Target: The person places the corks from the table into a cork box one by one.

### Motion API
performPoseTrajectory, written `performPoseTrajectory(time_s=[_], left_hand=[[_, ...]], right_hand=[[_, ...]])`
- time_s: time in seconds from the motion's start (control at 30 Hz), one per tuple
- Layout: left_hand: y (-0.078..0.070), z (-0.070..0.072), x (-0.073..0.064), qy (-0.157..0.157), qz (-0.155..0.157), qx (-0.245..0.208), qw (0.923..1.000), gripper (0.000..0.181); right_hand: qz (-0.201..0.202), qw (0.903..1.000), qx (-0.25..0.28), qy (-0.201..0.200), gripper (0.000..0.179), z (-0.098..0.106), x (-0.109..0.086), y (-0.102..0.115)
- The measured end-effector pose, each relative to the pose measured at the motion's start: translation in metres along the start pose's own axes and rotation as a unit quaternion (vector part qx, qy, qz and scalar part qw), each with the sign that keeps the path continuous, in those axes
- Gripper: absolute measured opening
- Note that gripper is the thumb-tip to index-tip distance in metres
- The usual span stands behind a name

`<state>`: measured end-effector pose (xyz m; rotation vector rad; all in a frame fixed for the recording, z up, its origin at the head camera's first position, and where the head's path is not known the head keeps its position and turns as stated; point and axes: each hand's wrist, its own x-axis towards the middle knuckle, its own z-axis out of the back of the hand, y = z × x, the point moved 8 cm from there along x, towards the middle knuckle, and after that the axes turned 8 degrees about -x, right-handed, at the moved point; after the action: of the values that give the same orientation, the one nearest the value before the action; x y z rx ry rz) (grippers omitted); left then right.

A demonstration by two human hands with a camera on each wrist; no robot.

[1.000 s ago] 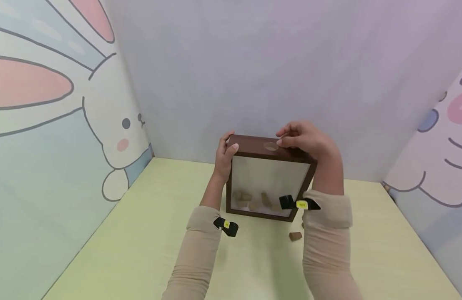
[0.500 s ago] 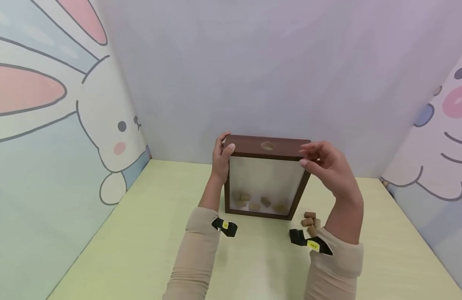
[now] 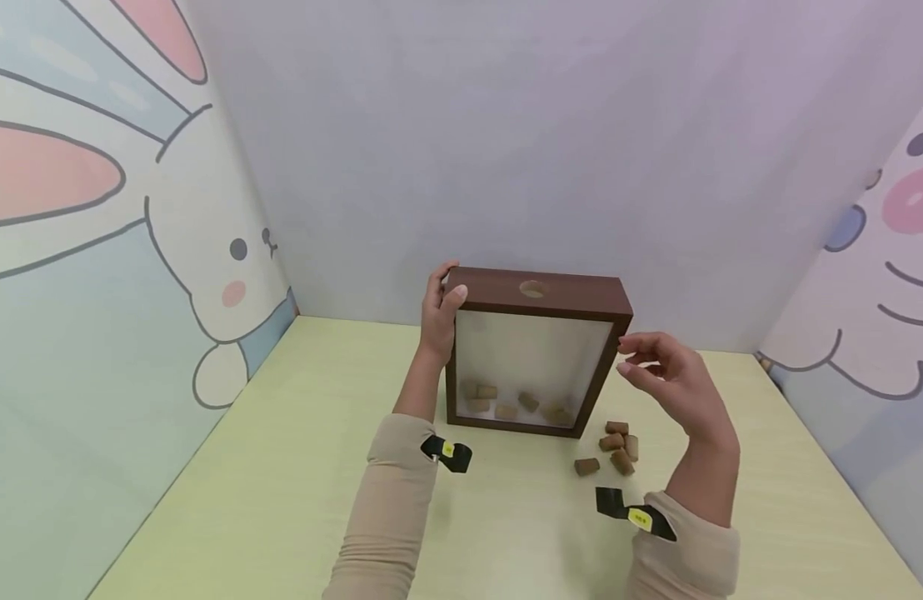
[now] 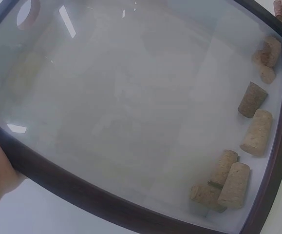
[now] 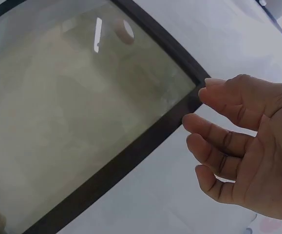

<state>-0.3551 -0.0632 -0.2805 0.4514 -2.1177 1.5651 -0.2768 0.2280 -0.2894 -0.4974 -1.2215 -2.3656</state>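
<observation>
A shadow-box frame [image 3: 574, 293] in dark brown stands upright on the table, with a clear front and a round hole [image 3: 532, 289] in its top. Several corks [image 4: 256, 132] lie inside along its bottom edge. My left hand [image 3: 441, 312] grips the frame's upper left corner, thumb on the near side and fingers around the side. Just off the upper right side is my right hand [image 3: 679, 383], fingers loosely bent and holding nothing, as the right wrist view shows. Several loose corks [image 3: 622, 462] lie on the table below it, outside the frame.
The pale yellow-green table [image 3: 304, 467] meets a plain backdrop [image 3: 506, 133] close behind the frame. Side panels with a cartoon rabbit [image 3: 229, 333] on the left and a pink-nosed figure [image 3: 866, 333] on the right bound the space.
My right hand has moved from beside the hole in the top, rightward and down past the frame's right edge. More of the loose corks now show. My left hand keeps its grip.
</observation>
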Motion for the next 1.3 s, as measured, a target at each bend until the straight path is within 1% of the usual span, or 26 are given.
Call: performPoseTrajectory(time_s=[0.27,0.37,0.5,0.63,0.8,0.93,1.1,1.17,1.3], left_hand=[[0.0,0.0,0.0,0.007,0.006,0.005,0.9999,0.068],[0.0,0.0,0.001,0.004,0.004,0.004,1.0,0.066],[-0.001,0.001,0.002,-0.003,-0.002,0.001,1.0,0.065],[0.0,0.002,0.001,-0.008,-0.002,0.001,1.0,0.066],[0.001,0.001,0.0,-0.006,0.002,0.004,1.0,0.066],[0.001,0.001,0.0,-0.004,-0.001,0.005,1.0,0.066],[0.0,0.001,0.0,-0.001,-0.002,0.001,1.0,0.066],[0.0,0.0,0.0,0.0,-0.002,0.001,1.0,0.067],[0.0,0.0,0.0,0.003,-0.004,0.006,1.0,0.068]], right_hand=[[-0.049,0.9981,-0.018,0.034,0.033,0.001,-0.021,-0.036],[-0.083,0.9944,-0.038,0.053,0.035,0.0,-0.029,-0.051],[-0.131,0.9866,-0.053,0.082,0.037,-0.003,-0.041,-0.073],[-0.166,0.9806,-0.035,0.098,0.04,-0.009,-0.052,-0.093],[-0.197,0.9749,-0.02,0.101,0.044,-0.011,-0.065,-0.109],[-0.213,0.9714,-0.013,0.104,0.045,-0.015,-0.072,-0.12],[-0.224,0.9683,0.016,0.11,0.045,-0.022,-0.083,-0.136],[-0.234,0.9654,0.03,0.112,0.046,-0.025,-0.087,-0.143],[-0.265,0.9562,0.043,0.116,0.052,-0.032,-0.095,-0.157]])
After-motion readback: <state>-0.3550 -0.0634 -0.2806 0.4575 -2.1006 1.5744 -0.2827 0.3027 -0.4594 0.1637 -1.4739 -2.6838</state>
